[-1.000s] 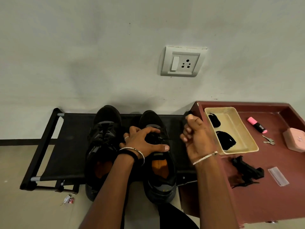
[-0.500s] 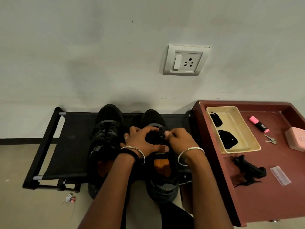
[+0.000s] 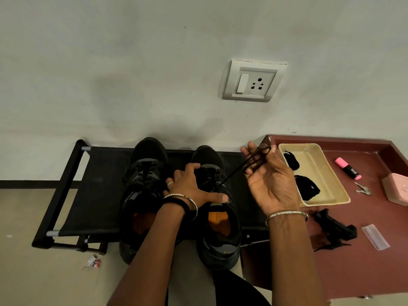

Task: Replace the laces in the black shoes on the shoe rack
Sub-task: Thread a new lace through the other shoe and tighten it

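Litter scrap (image 3: 92, 262) on the floor at far left, just in front of the shoe rack (image 3: 95, 191), a low black frame with a fabric shelf against the wall. Two black shoes sit side by side on the rack, heels overhanging toward the camera, orange insoles showing. Left shoe (image 3: 145, 171) is laced, nothing touching its top. Left grip (image 3: 192, 188), a bare hand with a ring and bangles, lies palm-down and spread across the lacing area of the right shoe (image 3: 223, 246), thumb stretched over the rim of the shoe's opening. A black lace (image 3: 234, 172) runs taut from that shoe's eyelets up and to the right. Right grip (image 3: 271, 184) is raised palm toward the camera between shoe and table, fingertips curled with the lace looped around them, pinching it. Wall socket (image 3: 252, 81) above. Maroon table (image 3: 331, 272) stands just right of the rack. On it is a beige tray (image 3: 318, 168) with two black bundles inside, one at the far end (image 3: 291, 160), one nearer (image 3: 306, 187); can't tell what they are. A black clip-like object (image 3: 335, 228) lies in front of the tray, a clear plastic strip (image 3: 375, 237) beside it. Pink highlighter (image 3: 347, 168), keys (image 3: 363, 189) and pink box (image 3: 397, 188) at the right edge.
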